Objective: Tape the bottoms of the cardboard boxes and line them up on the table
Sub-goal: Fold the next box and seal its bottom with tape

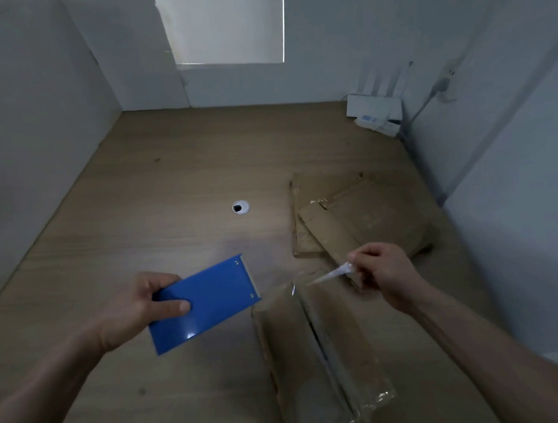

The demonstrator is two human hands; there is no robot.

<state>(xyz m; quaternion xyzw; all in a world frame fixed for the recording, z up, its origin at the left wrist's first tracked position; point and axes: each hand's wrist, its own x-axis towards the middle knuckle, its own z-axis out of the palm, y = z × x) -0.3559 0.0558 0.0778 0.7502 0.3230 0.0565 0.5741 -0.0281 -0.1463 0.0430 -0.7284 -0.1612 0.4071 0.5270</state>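
On woodgrain table (174,184), cardboard box (286,339), glossy blue cutter (211,297), clear tape (333,274)

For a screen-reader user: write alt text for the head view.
The right hand pinches a strip of clear tape at the far edge of a cardboard box on a table, while the left hand holds a blue tape dispenser. Flattened cardboard lies behind.

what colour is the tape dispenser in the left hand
Bright blue tape dispenser, gripped by the left hand; seen in the head view.
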